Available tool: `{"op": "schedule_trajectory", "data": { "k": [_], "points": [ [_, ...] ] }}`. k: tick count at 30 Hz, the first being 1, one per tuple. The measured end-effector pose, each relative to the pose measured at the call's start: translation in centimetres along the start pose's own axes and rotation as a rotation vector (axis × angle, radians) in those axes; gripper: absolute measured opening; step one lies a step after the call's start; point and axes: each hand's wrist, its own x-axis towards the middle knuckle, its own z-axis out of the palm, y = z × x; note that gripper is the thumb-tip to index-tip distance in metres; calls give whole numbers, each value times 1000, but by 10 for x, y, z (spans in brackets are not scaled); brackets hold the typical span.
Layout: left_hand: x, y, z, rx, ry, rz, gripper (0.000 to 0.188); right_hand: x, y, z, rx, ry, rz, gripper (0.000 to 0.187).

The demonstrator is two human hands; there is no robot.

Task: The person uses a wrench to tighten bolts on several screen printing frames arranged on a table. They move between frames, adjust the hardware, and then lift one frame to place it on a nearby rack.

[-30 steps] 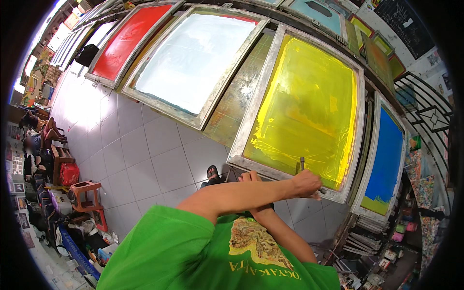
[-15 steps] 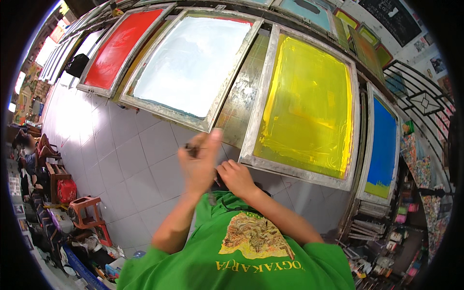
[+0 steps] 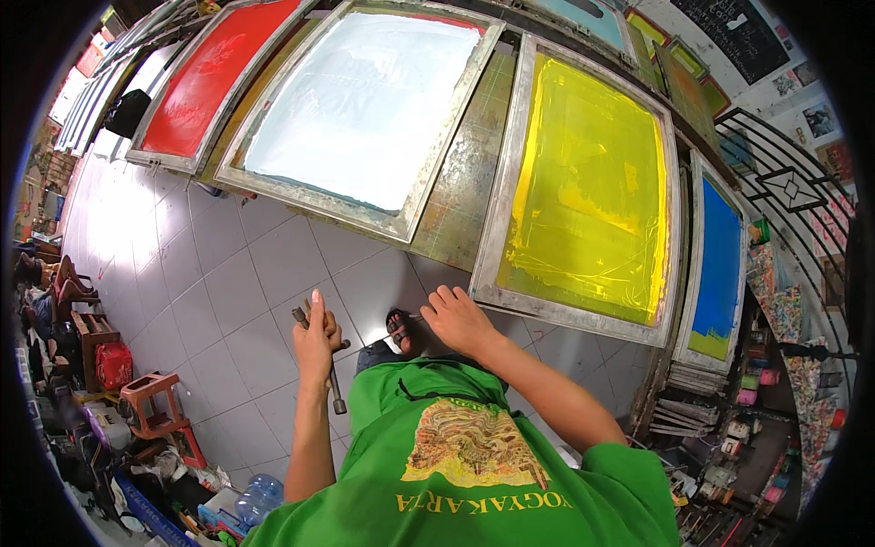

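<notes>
My left hand (image 3: pixel 314 339) is wrapped round a dark metal socket wrench (image 3: pixel 336 387), held over the floor left of my body. The wrench's ends stick out past my fingers, and its middle is hidden in my palm. My right hand (image 3: pixel 458 319) is held by the near left corner of a screen printing frame (image 3: pixel 488 264) with yellow ink (image 3: pixel 588 201). Its fingers are loosely bent and slightly apart, and I see nothing in them. Whether it touches the frame I cannot tell.
A white-inked screen (image 3: pixel 365 109) and a red-inked screen (image 3: pixel 214 77) lie to the left on the long printing table (image 3: pixel 465 164). At the right is a blue-inked screen (image 3: pixel 715 264). A stool (image 3: pixel 150 397) and a water jug (image 3: pixel 264 497) stand lower left on the tiled floor.
My left hand has moved left and down, away from my right hand, carrying the wrench. The right hand has shifted slightly up and right, closer to the yellow screen's corner.
</notes>
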Motion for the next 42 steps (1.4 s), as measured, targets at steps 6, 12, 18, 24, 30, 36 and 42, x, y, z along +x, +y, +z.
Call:
{"op": "schedule_trajectory", "data": {
  "k": [6,12,18,24,30,36,42],
  "points": [
    [14,-9,0,19,-93,-65,57,30,-26,-2,-8,-761,258,13],
    [18,-14,6,98,-172,-92,54,43,-22,32,-47,-1045,271,27],
    [22,-24,7,76,-197,-111,50,16,-28,159,-231,-1196,231,33],
    [25,-30,0,79,-213,-74,49,27,-34,77,-120,-1032,372,36],
    [28,-32,-4,78,-207,-117,49,28,-21,69,-130,-1122,299,36],
    [19,-24,-13,27,-200,-108,47,26,-14,100,-129,-1175,199,36],
    [17,-38,-25,14,-173,-123,50,18,-16,85,-127,-1165,165,38]
  ]
}}
